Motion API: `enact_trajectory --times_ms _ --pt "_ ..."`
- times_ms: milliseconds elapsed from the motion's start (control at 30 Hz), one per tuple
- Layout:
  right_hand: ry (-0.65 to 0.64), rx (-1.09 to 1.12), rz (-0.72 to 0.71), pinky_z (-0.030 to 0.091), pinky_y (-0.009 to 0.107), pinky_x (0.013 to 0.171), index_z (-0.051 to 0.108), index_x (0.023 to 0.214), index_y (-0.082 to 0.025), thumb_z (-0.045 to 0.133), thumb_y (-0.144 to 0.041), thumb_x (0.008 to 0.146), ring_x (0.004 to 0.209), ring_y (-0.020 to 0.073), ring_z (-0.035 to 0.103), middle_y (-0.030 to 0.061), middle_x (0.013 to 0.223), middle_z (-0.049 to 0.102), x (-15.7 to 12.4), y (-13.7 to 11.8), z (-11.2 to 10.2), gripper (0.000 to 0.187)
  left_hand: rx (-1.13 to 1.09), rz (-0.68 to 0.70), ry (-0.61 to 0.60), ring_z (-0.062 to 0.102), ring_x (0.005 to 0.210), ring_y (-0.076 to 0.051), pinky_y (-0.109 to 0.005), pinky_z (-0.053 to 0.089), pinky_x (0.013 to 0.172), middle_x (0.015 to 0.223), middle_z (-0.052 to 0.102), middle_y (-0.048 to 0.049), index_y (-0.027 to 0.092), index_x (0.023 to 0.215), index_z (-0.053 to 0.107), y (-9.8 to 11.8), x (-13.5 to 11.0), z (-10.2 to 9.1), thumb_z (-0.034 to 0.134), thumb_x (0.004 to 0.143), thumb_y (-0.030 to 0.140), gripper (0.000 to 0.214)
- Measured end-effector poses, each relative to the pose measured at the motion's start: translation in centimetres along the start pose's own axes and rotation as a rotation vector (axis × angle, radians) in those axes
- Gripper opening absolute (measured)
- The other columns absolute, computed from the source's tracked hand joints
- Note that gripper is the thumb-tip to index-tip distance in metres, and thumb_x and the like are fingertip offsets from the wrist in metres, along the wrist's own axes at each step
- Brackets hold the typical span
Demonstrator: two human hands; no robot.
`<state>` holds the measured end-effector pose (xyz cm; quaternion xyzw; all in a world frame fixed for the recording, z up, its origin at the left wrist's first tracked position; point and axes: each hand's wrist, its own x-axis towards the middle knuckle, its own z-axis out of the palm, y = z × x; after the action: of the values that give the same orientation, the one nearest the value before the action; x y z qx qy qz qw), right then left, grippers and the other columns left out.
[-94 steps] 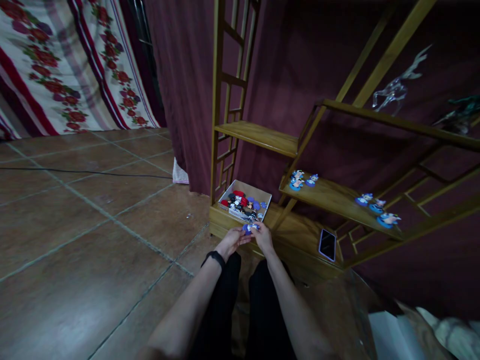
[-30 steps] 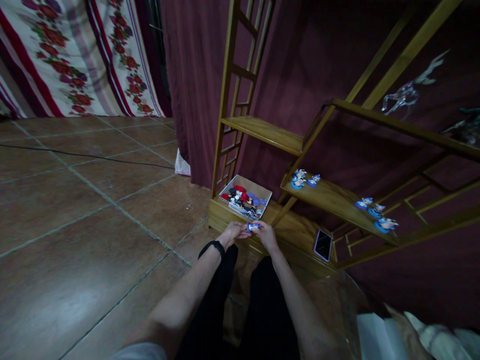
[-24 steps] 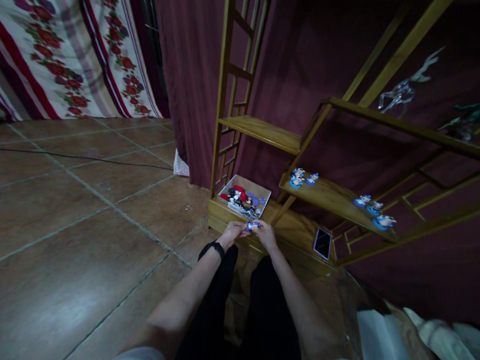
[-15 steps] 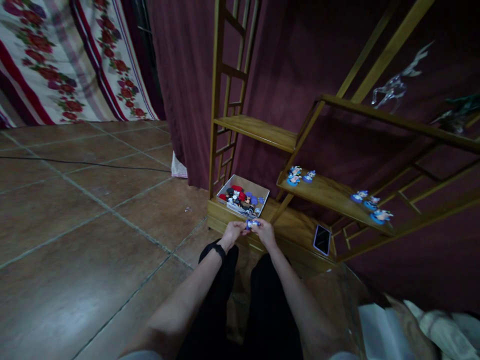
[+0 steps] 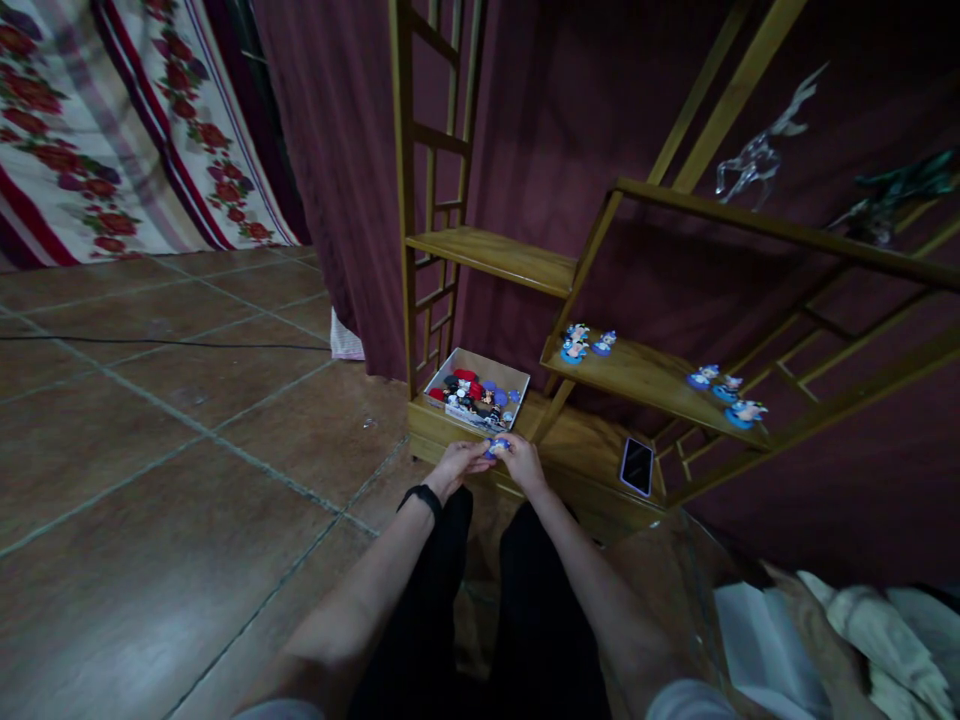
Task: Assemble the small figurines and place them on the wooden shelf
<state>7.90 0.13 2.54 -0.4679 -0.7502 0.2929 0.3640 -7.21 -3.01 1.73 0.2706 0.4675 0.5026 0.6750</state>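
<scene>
My left hand [image 5: 459,462] and my right hand [image 5: 519,462] meet in front of my knees, both pinched on a small blue toy figure [image 5: 496,446] held between them. Just beyond the hands, an open cardboard box [image 5: 478,388] holding several red, black and blue small toys sits on the bottom board of a wooden shelf unit [image 5: 577,455]. A black band circles my left wrist. On the middle shelf [image 5: 649,375] stand two groups of similar blue figures [image 5: 577,345] [image 5: 721,390].
A phone [image 5: 637,466] lies on the bottom board to the right of the box. A glass deer figure [image 5: 759,150] stands on the top shelf. Maroon curtains hang behind; a flowered cloth hangs at left. A black cable crosses the tiled floor. Pale cloth and paper lie at bottom right.
Both hands stay together on the small blue figure, working it slightly. The view has shifted a little to the right and lower; the objects on the shelves have not moved.
</scene>
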Motion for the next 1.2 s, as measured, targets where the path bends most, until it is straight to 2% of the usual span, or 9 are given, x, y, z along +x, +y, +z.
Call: enact_trajectory --times_ms 100,233,400,533,667,900,1033,1200 --pt "-0.018 0.028 0.001 0.044 0.031 0.083 0.065 0.094 -0.025 0.054 -0.022 0.070 0.086 0.0181 0.059 0.0012 0.092 0.066 0.0 0.1 -0.1 0.027 0.027 -0.022 0.042 0.065 0.059 -0.016 -0.021 0.050 0.054 0.068 0.068 -0.0128 0.007 0.071 0.064 0.1 0.2 0.3 0.073 0.064 0.025 0.022" --pt "-0.016 0.058 -0.002 0.046 0.031 0.081 0.063 0.098 -0.024 0.054 -0.023 0.070 0.084 0.0170 0.060 0.0019 0.097 0.065 0.0 0.1 0.1 0.029 0.040 -0.060 0.072 0.064 0.055 -0.016 -0.020 0.049 0.050 0.061 0.067 -0.0113 0.007 0.068 0.061 0.2 0.5 0.7 0.071 0.065 0.022 0.018" --pt "0.034 0.265 0.092 0.049 0.027 0.072 0.049 0.117 -0.023 0.057 -0.026 0.069 0.074 0.0130 0.061 0.0025 0.093 0.064 0.2 -0.2 1.1 0.049 -0.093 -0.021 0.082 0.066 0.060 -0.015 -0.021 0.050 0.055 0.066 0.068 -0.0104 0.008 0.072 0.061 0.1 0.2 0.8 0.067 0.071 0.023 0.016" --pt "0.058 0.421 0.149 0.050 0.029 0.075 0.057 0.102 -0.021 0.055 -0.026 0.069 0.077 0.0142 0.062 0.0026 0.090 0.066 0.2 0.0 1.8 0.034 -0.155 -0.001 0.078 0.066 0.063 -0.016 -0.020 0.051 0.056 0.070 0.068 -0.0102 0.009 0.076 0.061 0.1 -0.3 0.9 0.067 0.071 0.020 0.013" --pt "0.056 0.522 0.220 0.050 0.031 0.076 0.061 0.086 -0.019 0.059 -0.031 0.065 0.079 0.0164 0.062 0.0027 0.087 0.067 -0.1 0.1 2.0 0.023 -0.166 -0.014 0.018 0.067 0.068 -0.015 -0.021 0.052 0.061 0.077 0.068 -0.0103 0.009 0.084 0.061 0.3 -0.7 0.9 0.066 0.071 0.013 0.015" --pt "0.068 0.706 0.345 0.050 0.031 0.067 0.058 0.085 -0.017 0.070 -0.037 0.053 0.069 0.0170 0.062 0.0018 0.075 0.066 -0.8 -0.7 2.0 0.040 -0.105 -0.004 -0.020 0.066 0.062 -0.013 -0.021 0.052 0.060 0.072 0.067 -0.0076 0.010 0.090 0.058 0.0 -0.6 0.7 0.065 0.072 0.012 0.019" --pt "0.066 0.746 0.338 0.051 0.031 0.066 0.057 0.084 -0.017 0.073 -0.036 0.049 0.065 0.0165 0.062 0.0009 0.071 0.066 -0.9 -1.0 1.7 0.043 -0.084 0.018 -0.055 0.065 0.062 -0.012 -0.021 0.052 0.060 0.071 0.067 -0.0053 0.013 0.092 0.056 -0.2 -0.4 0.5 0.065 0.071 0.011 0.023" --pt "0.049 0.738 0.262 0.050 0.031 0.070 0.059 0.080 -0.017 0.074 -0.030 0.049 0.073 0.0174 0.063 0.0029 0.079 0.067 -1.0 -0.7 0.8 0.037 -0.050 0.046 -0.113 0.065 0.065 -0.012 -0.022 0.052 0.062 0.075 0.067 -0.0044 0.015 0.095 0.054 0.1 -0.8 0.6 0.069 0.067 0.012 0.031"
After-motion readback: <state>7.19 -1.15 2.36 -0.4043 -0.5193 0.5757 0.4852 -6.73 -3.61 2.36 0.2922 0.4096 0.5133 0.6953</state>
